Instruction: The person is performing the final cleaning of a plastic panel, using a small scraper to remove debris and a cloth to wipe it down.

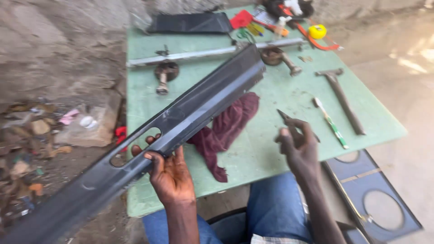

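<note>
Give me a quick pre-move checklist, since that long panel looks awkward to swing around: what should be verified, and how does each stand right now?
1. Left hand has a firm hold on the long dark panel: ok, fingers wrap its edge beside a slot.
2. Panel's far end is clear of the metal bar: cannot tell, they overlap in the head view.
3. Right hand has its small dark tool under control: ok, pinched in the fingers above the green table.
4. Maroon cloth is out of the panel's way: not ok, it lies right under it.
5. Hammer sits away from both hands: ok.
</note>
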